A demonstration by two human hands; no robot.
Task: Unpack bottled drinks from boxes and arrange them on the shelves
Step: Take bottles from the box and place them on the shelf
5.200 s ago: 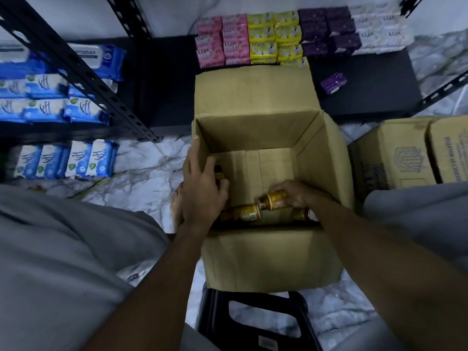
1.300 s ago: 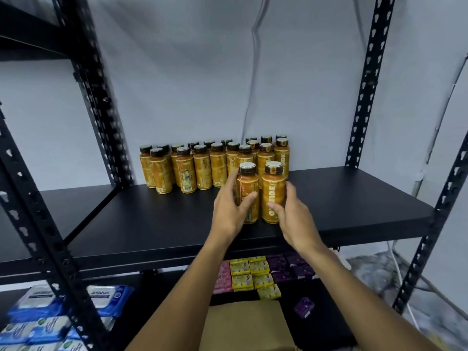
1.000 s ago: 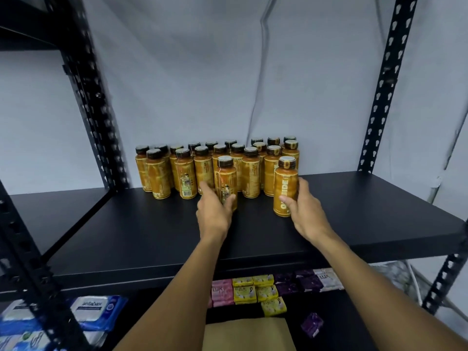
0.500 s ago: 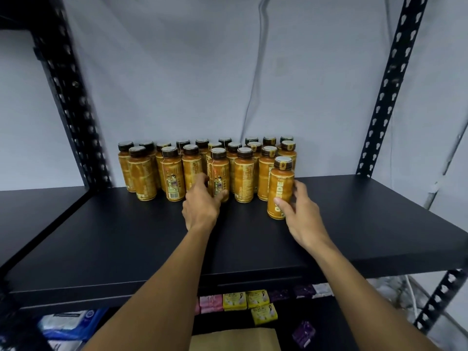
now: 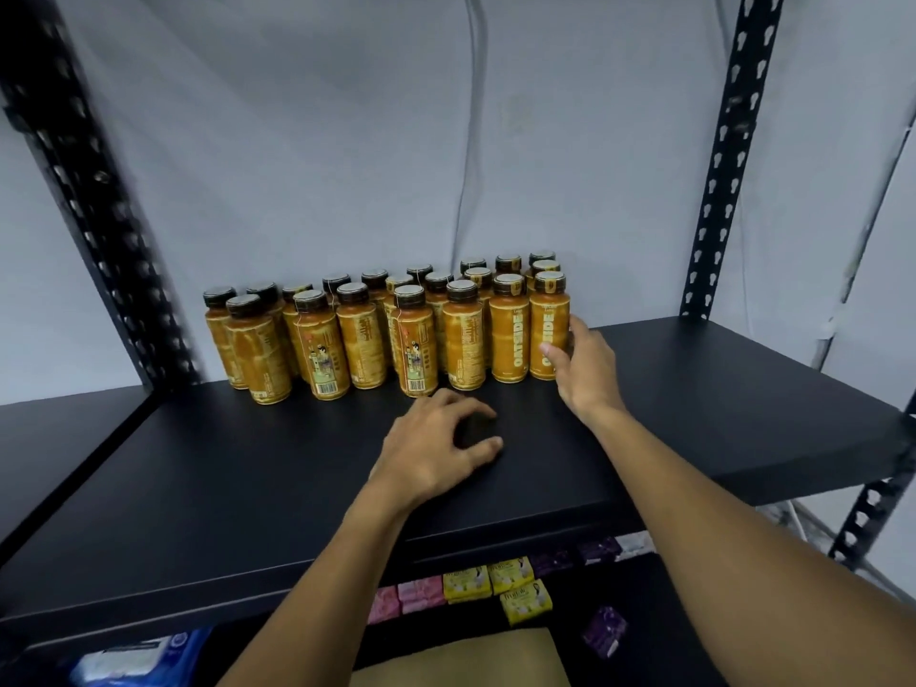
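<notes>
Right hand point(image 5: 587, 371) grips the orange plastic drink bottle with dark cap point(image 5: 547, 327) at the right end of the front row. Thumb lies across the label front and the fingers curl round the far side in a narrow grip. The bottle is upright on the shelf. Left hand point(image 5: 433, 451) holds nothing: fingers loosely curled, thumb apart, palm down just in front of the bottles. Cannot tell if its fingertips touch the board. Cluster of matching orange bottles point(image 5: 357, 334) stands upright in roughly three rows at the back of the flat black shelf board point(image 5: 718, 399), packed close together near the wall. Black perforated metal uprights point(image 5: 726, 141) stand left and right of the shelf. Pale grey wall point(image 5: 297, 141) is behind, with a thin cable point(image 5: 466, 156) running down it. Below the board are small pink, yellow and purple soap packs point(image 5: 466, 582) on a lower shelf. A brown cardboard box flap point(image 5: 461, 661) shows at the bottom edge. A blue-and-white wipes pack point(image 5: 134, 659) is bottom left, blurred.
</notes>
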